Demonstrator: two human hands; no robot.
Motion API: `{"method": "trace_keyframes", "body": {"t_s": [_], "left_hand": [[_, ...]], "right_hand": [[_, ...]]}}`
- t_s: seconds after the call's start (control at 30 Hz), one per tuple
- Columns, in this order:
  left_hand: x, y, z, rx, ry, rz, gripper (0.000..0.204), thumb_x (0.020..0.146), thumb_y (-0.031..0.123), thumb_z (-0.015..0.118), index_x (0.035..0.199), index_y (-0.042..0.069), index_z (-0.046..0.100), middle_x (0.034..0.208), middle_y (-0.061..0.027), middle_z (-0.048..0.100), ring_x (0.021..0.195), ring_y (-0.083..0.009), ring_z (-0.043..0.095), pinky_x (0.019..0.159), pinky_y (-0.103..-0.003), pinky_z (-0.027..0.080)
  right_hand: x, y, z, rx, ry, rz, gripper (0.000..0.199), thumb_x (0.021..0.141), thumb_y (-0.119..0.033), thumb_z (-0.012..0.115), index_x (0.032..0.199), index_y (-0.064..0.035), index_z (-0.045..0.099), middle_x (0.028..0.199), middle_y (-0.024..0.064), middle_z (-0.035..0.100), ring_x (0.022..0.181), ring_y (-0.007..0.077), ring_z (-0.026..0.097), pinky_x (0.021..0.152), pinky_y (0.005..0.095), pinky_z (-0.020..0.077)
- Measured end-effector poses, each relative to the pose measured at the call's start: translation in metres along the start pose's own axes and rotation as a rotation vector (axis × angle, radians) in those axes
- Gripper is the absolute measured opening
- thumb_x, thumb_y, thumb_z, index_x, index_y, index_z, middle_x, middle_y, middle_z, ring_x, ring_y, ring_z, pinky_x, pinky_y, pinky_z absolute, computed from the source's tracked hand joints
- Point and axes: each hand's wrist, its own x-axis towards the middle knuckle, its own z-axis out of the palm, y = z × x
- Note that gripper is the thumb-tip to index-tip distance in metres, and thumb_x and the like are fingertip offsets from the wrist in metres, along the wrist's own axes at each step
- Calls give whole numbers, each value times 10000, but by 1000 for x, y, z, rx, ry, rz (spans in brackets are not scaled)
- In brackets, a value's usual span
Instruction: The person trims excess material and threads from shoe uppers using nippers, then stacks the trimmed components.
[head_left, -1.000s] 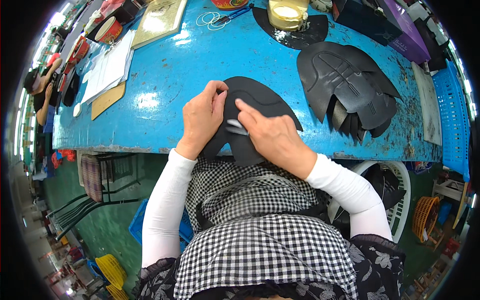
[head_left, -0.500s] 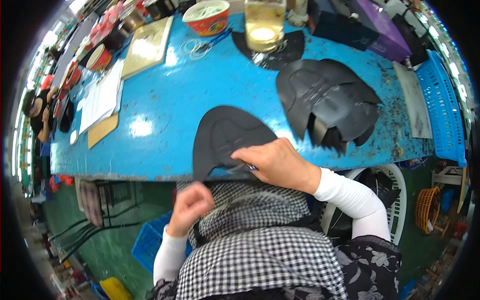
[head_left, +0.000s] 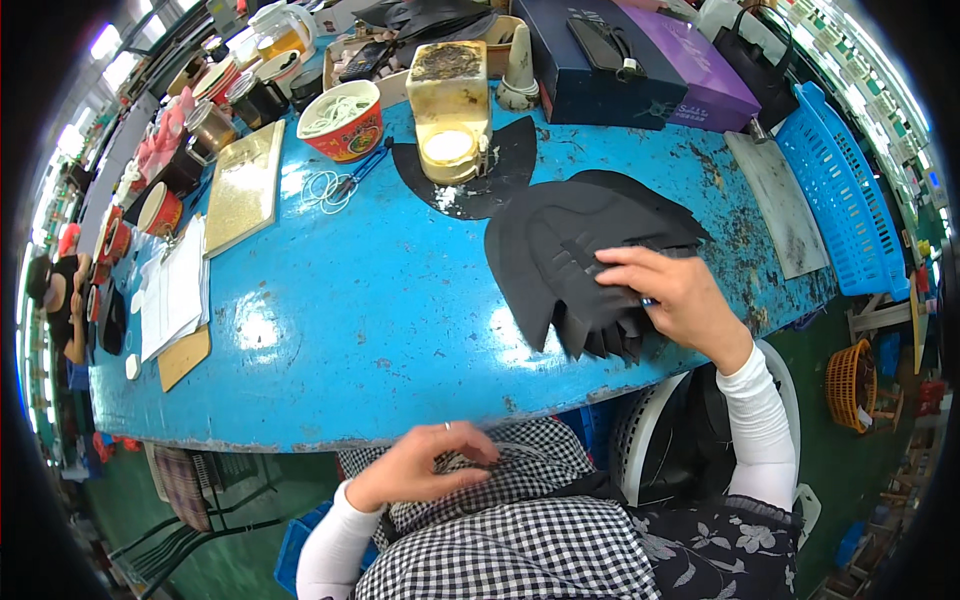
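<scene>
A pile of curved black shoe-upper pieces [head_left: 550, 225] lies on the blue table, right of centre. Faint embossed lines mark the top piece, and ragged points stick out at the near edge. Over the pile's right part rests my right hand [head_left: 680, 295], thumb and fingers stretched across the top piece. A slim dark tool [head_left: 648, 301] is tucked in that hand; most of it is hidden, so its kind is unclear. My left hand [head_left: 430, 465] hovers in front of the checked apron, just below the table edge, with curved fingers apart and nothing in them.
Behind the pile, a yellowed container [head_left: 448, 120] stands on another black piece [head_left: 510, 160]. Left of it are a red paper bowl [head_left: 345, 125], coiled white cord [head_left: 325, 190], a board [head_left: 245, 185] and papers [head_left: 172, 295]. Boxes [head_left: 590, 80] and a blue basket [head_left: 845, 200] occupy the right.
My right hand has moved right from the single black piece at the table edge to the pile. That piece has left the edge. My left hand has moved slightly right, its fingers spreading; the view has shifted.
</scene>
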Motion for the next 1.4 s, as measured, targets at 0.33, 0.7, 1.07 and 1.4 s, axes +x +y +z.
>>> {"method": "trace_keyframes", "body": {"t_s": [0.33,0.7,1.07,1.4], "left_hand": [[122,16,-59,619,260,376,542,728,80,767,1218,131,542,1406,-163,400,1191,-345,490,954,-410,449],[137,20,-42,687,406,114,704,728,282,796,1317,78,469,1208,-198,527,921,-319,612,751,-392,504],[57,30,-68,675,270,59,799,624,352,874,1224,-3,483,1255,-215,473,1156,-351,504,981,-412,418],[54,31,-86,279,4,-409,1021,623,430,859,1360,-78,367,1312,-258,494,1230,-350,490,1032,-388,394]], "right_hand": [[-13,122,-25,144,342,635,308,964,-203,424,1098,-18,631,1032,123,674,855,251,631,826,336,471],[26,129,-3,145,-172,759,507,960,-403,425,978,42,668,879,187,682,806,281,641,768,360,472],[61,-7,71,455,-290,273,342,954,-268,461,936,48,590,894,262,604,857,440,571,769,474,460],[46,-11,68,788,-207,397,340,1006,-259,420,1166,8,558,1124,117,587,1045,209,574,900,312,461]]}}
